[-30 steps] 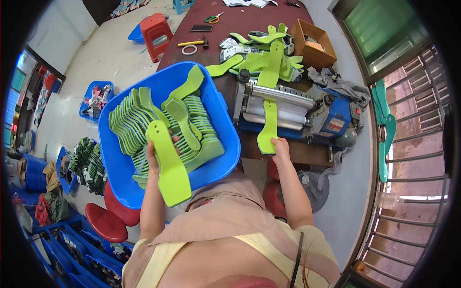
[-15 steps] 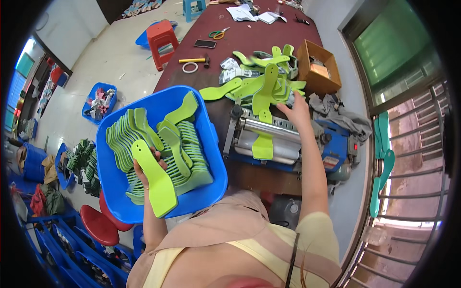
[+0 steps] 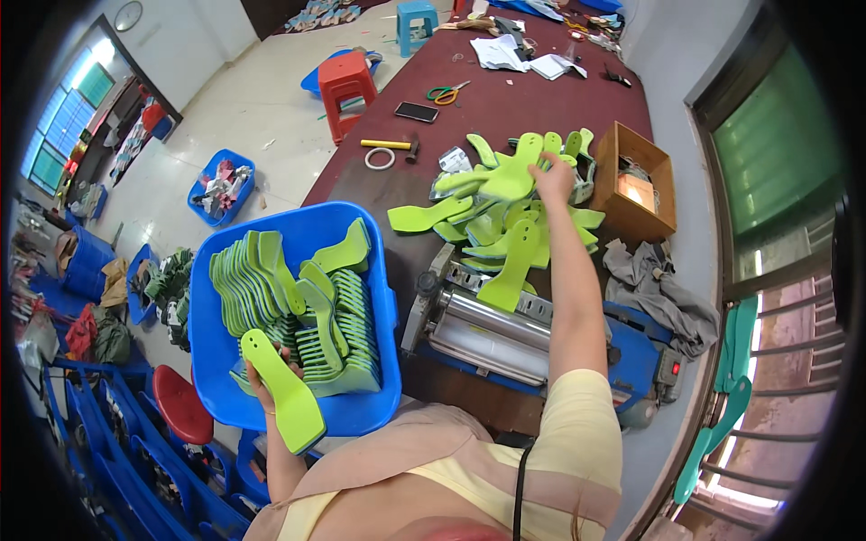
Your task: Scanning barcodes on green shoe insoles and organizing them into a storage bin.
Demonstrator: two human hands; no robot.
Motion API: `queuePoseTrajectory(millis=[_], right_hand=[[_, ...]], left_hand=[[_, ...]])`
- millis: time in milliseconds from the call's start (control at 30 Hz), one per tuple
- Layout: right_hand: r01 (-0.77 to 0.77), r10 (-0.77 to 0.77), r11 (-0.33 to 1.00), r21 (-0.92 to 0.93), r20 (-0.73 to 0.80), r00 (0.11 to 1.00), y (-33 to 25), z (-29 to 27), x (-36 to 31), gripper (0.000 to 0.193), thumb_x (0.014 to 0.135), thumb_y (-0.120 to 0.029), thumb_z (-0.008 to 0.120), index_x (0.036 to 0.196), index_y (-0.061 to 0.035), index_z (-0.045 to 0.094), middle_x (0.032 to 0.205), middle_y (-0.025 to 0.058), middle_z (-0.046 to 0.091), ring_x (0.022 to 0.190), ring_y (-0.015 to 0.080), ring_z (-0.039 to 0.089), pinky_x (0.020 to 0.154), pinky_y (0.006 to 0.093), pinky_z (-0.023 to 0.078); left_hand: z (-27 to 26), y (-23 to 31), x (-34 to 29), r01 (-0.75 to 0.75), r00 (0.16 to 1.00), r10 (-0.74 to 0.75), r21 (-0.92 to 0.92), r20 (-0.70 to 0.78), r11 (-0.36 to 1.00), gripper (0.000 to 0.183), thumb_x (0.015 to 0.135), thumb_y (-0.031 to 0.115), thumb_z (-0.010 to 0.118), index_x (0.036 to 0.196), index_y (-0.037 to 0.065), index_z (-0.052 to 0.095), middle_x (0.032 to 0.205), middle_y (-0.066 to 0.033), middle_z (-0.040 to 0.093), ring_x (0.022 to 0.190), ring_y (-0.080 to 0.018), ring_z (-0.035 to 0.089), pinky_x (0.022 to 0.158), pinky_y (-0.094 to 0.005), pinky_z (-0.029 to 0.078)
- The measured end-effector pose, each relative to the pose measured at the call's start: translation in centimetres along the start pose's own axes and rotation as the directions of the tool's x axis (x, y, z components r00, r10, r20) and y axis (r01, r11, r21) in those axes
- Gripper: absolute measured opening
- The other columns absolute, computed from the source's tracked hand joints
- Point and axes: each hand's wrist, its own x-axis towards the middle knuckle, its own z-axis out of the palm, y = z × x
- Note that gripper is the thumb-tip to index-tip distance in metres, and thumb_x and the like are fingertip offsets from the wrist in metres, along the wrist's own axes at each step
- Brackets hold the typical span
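My left hand [image 3: 268, 389] is closed around the side of a lime-green shoe insole piece [image 3: 293, 406] with two holes at its narrow end, above the front of a blue plastic tub [image 3: 206, 379]. Rows of similar insole pieces [image 3: 248, 279] fill the tub. At the far pile, the fingers of my right hand [image 3: 555, 183] pinch the edge of another insole piece [image 3: 510, 180]. Below that arm is a roller machine [image 3: 487, 329] with a blue body. One insole piece [image 3: 511, 266] leans on its back side, its wide end by the metal roller.
Right of the pile stands a wooden box [image 3: 609, 185]; a grey cloth [image 3: 663, 293] lies nearer. A hammer [image 3: 390, 144], tape ring [image 3: 380, 159], phone [image 3: 416, 112] and scissors [image 3: 448, 93] rest on the dark red table [image 3: 492, 86]. A red stool [image 3: 347, 81] stands left.
My right hand has moved from beside the rollers to the far pile and taken hold of an insole piece. The piece hanging from the roller front is gone. My left hand keeps its piece.
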Motion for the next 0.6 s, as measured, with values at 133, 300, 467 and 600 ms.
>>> queuePoseTrajectory(millis=[133, 300, 467, 600], right_hand=[[-0.070, 0.069, 0.997, -0.015, -0.049, 0.996, 0.2, -2.1, 6.3, 0.048, 0.067, -0.032, 0.076, 0.110, -0.0160, 0.064, 0.095, 0.0172, 0.060, 0.091, 0.0314, 0.059, 0.083, 0.0413, 0.047], [-0.146, 0.149, 0.989, 0.028, -0.129, 0.980, 3.8, -2.9, 9.5, 0.074, 0.074, -0.054, 0.066, 0.133, -0.0140, 0.044, 0.118, 0.0241, 0.048, 0.109, 0.0372, 0.051, 0.092, 0.0427, 0.042], [0.048, 0.056, 0.992, -0.114, 0.763, 0.644, 4.8, -0.1, 1.6, 0.103, 0.069, -0.066, 0.063, 0.139, 0.0010, 0.028, 0.137, 0.0238, 0.040, 0.121, 0.0329, 0.046, 0.102, 0.0411, 0.037], [0.168, 0.098, 0.966, -0.194, 0.884, 0.457, 7.8, 1.5, -6.9, 0.105, 0.066, -0.059, 0.071, 0.145, -0.0154, 0.018, 0.135, 0.0256, 0.041, 0.116, 0.0357, 0.051, 0.096, 0.0405, 0.043]], left_hand=[[1.3, -0.9, -0.5, -0.055, 0.998, 0.055, 0.012, -0.014, 0.998, 0.061, 0.084, 0.058, 0.050, 0.121, 0.010, 0.049, 0.106, -0.0088, 0.060, 0.078, -0.0241, 0.060, 0.067, -0.0347, 0.046], [1.9, -2.1, -0.7, -0.065, 0.994, 0.067, 0.029, -0.082, 0.997, 0.061, 0.084, 0.058, 0.050, 0.120, 0.008, 0.049, 0.106, -0.0082, 0.059, 0.077, -0.0227, 0.057, 0.067, -0.0339, 0.046], [2.2, -3.1, -0.1, -0.036, 0.992, 0.035, -0.005, -0.117, 0.999, 0.060, 0.085, 0.058, 0.048, 0.119, 0.008, 0.050, 0.104, -0.0085, 0.059, 0.077, -0.0240, 0.058, 0.069, -0.0371, 0.048], [3.5, -3.3, 2.2, -0.042, 0.996, 0.049, 0.095, -0.069, 0.995, 0.065, 0.084, 0.061, 0.049, 0.120, 0.007, 0.050, 0.102, -0.0080, 0.062, 0.076, -0.0219, 0.061, 0.069, -0.0347, 0.049]])
